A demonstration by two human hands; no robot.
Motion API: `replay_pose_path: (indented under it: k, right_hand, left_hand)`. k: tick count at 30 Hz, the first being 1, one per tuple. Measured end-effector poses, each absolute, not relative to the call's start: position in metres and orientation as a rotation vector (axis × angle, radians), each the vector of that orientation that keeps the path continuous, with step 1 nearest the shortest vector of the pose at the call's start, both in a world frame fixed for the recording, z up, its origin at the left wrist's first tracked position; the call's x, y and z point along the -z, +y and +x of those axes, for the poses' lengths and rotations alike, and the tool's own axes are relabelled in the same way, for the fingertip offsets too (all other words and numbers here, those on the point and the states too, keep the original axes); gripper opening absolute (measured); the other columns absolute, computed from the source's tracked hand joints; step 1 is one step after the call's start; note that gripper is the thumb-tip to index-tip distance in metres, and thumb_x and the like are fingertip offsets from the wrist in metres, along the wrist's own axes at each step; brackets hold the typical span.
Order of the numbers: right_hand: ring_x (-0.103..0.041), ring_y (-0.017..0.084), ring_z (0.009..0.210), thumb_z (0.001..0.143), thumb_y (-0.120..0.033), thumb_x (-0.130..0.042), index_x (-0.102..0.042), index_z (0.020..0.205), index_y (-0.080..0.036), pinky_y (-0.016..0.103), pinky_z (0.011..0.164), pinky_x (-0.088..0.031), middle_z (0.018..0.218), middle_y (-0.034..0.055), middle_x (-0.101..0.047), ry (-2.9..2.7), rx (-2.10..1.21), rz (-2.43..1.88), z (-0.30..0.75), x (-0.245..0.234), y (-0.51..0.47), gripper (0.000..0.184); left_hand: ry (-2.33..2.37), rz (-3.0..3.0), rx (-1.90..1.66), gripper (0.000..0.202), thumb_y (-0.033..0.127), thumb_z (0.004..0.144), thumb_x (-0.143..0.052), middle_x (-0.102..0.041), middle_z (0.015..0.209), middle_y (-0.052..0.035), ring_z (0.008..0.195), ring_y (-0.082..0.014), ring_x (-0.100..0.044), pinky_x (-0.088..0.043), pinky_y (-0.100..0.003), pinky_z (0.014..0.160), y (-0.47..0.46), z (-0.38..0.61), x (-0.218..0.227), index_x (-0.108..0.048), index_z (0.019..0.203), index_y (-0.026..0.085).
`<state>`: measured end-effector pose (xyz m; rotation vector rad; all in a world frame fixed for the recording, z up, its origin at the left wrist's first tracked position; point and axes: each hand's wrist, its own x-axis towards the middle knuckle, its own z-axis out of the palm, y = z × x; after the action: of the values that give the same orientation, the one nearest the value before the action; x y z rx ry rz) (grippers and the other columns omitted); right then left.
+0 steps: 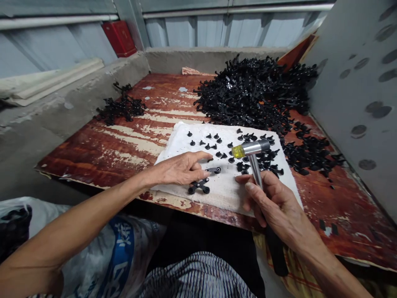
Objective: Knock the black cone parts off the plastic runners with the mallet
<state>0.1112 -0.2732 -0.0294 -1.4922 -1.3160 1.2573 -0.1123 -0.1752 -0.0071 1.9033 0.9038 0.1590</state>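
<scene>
My left hand (182,169) rests low over the white cloth. Its thumb and curled fingers close on a black jointed bracket (199,186) with round ends, partly hidden beneath them. The index finger stretches forward, its tip at a small black plug (210,159). In my right hand (276,198) is a small mallet (254,165), gripped along its shaft, head up. One mallet face is clear yellow, the other dark grey, and its black handle hangs below the hand. Several black plugs (231,159) with flat round bases lie scattered between and beyond my hands.
The white cloth (173,155) covers part of a worn red-brown board (124,138). A large heap of black parts (248,91) rises at the back right, a smaller pile (120,107) at the left. A grey panel (356,95) bounds the right side; white sacks (89,248) stand below left.
</scene>
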Motion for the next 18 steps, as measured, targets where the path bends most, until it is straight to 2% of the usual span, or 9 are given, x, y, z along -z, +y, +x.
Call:
replay_pose_path:
  k: [6, 13, 18]
  right_hand:
    - [-0.037, 0.006, 0.032, 0.085, -0.054, -0.051, -0.05, 0.103, -0.018, 0.017, 0.031, -0.029, 0.052, -0.0055, -0.054, -1.288, -1.277, -1.498, 0.111, 0.03, -0.273, 0.04]
    - [-0.036, 0.006, 0.03, 0.084, -0.058, -0.052, -0.05, 0.102, -0.019, 0.017, 0.03, -0.028, 0.051, -0.0061, -0.053, -1.273, -1.297, -1.493, 0.113, 0.031, -0.272, 0.043]
    - [-0.037, 0.005, 0.029, 0.082, -0.058, -0.055, -0.051, 0.101, -0.019, 0.017, 0.029, -0.027, 0.052, -0.0055, -0.055, -1.245, -1.325, -1.447, 0.115, 0.033, -0.271, 0.043]
  left_hand:
    - [0.872, 1.864, -0.15, 0.063, 0.04, 0.089, -0.053, -0.044, 0.053, 0.0096, 0.043, -0.007, -0.033, -0.023, -0.019, 0.042, -0.169, -0.107, 0.009, -0.036, 0.141, 0.008]
    - [0.835, 1.826, -0.137, 0.06, 0.04, 0.089, -0.052, -0.044, 0.055, 0.0092, 0.047, -0.0083, -0.041, -0.033, -0.018, 0.045, -0.159, -0.098, 0.012, -0.037, 0.14, 0.01]
    - [0.853, 1.848, -0.115, 0.058, 0.036, 0.089, -0.052, -0.041, 0.052, 0.0105, 0.044, -0.0074, -0.037, -0.028, -0.017, 0.043, -0.161, -0.092, 0.008, -0.037, 0.139, 0.01]
